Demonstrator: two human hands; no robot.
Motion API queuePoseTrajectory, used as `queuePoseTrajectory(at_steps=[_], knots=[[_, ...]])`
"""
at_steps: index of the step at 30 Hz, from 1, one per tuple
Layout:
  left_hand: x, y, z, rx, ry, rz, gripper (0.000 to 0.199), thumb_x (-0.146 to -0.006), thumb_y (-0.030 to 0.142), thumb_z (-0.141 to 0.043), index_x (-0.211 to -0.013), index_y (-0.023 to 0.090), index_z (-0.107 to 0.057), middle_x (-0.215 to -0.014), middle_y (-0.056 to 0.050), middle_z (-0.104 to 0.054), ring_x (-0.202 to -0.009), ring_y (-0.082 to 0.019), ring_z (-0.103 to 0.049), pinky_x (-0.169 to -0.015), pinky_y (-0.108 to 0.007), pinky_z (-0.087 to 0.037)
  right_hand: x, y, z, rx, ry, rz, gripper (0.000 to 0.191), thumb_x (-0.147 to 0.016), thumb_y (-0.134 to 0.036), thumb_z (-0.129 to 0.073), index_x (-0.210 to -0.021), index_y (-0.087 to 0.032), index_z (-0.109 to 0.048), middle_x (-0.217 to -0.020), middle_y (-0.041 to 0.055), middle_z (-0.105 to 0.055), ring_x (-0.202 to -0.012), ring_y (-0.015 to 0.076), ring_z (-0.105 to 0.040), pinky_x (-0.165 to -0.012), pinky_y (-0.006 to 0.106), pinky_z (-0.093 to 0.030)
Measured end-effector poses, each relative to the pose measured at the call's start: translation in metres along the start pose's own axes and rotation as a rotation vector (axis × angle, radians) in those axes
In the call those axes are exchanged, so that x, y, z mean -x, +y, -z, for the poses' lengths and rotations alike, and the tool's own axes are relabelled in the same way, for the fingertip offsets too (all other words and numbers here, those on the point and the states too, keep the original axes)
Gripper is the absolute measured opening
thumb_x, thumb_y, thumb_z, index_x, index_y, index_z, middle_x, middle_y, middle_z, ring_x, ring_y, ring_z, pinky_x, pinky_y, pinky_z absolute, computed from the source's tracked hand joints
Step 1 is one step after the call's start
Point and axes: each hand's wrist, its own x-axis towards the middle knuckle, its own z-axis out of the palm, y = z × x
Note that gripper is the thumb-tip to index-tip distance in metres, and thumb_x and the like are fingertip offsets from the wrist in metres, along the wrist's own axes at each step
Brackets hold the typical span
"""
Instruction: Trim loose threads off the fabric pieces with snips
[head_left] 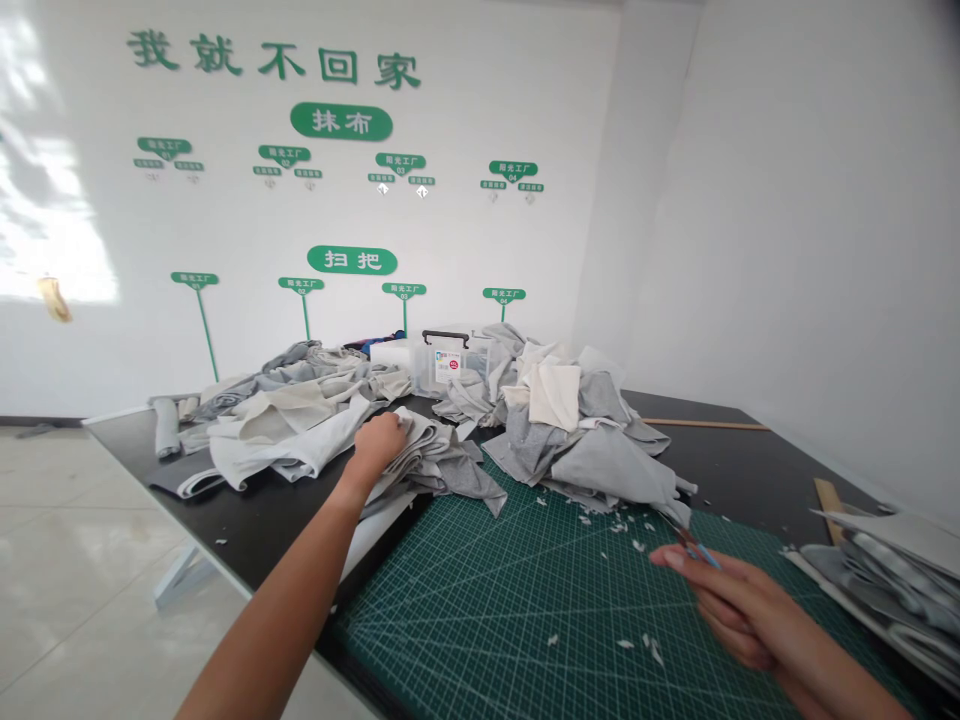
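Observation:
My left hand (381,442) reaches to a stack of folded grey fabric (442,468), its fingers curled over the fabric's upper edge. In my right hand (739,605) is a small pair of scissors (703,553) with a bit of blue at the handles. The blades point up and left, near the corner of a light grey cloth (619,465) that hangs from a heap. Whether they touch the cloth I cannot tell. A green gridded cutting mat (510,600) lies below both hands, with white fabric scraps (651,648) scattered over it.
More grey and white cloth (285,425) is heaped at the left of the black table (712,470). Behind the heaps stands a clear plastic box (427,368) with a dark handle. Stacked fabric pieces (900,590) and a wooden ruler (829,505) lie at the right.

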Motion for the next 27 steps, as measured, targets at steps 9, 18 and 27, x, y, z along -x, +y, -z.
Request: queuePoseTrajectory(at_steps=[9, 18, 27], knots=[[0.042, 0.029, 0.072, 0.673, 0.829, 0.029, 0.032, -0.098, 0.041, -0.040, -0.104, 0.016, -0.060, -0.089, -0.007, -0.065, -0.083, -0.022, -0.058, -0.078, -0.030, -0.043, 0.002, 0.001, -0.003, 0.025, 0.036, 0.029, 0.039, -0.078, -0.057, -0.066, -0.076, -0.018, -0.061, -0.047, -0.0101, -0.027, -0.036, 0.0043, -0.023, -0.038, 0.019, -0.024], [0.133, 0.153, 0.051, 1.585, -0.325, -0.198, 0.039, -0.086, 0.051, -0.058, -0.099, 0.015, -0.065, -0.081, -0.004, -0.059, -0.067, -0.014, -0.053, -0.053, -0.021, -0.043, 0.009, 0.009, -0.011, 0.427, 0.242, 0.337, 0.051, -0.079, -0.062, -0.064, -0.115, -0.026, -0.067, -0.073, 0.0022, -0.069, -0.062, 0.0192, -0.065, -0.054, 0.022, -0.048], [0.192, 0.206, -0.008, 1.704, -0.872, -0.088, 0.040, -0.079, 0.046, -0.067, -0.097, 0.011, -0.068, -0.079, -0.006, -0.060, -0.062, -0.012, -0.052, -0.048, -0.021, -0.044, 0.027, 0.029, -0.035, 0.815, 0.117, 0.466, 0.050, -0.091, -0.055, -0.054, -0.136, -0.036, -0.046, -0.086, -0.0027, -0.076, -0.067, 0.0190, -0.073, -0.057, 0.020, -0.053]])
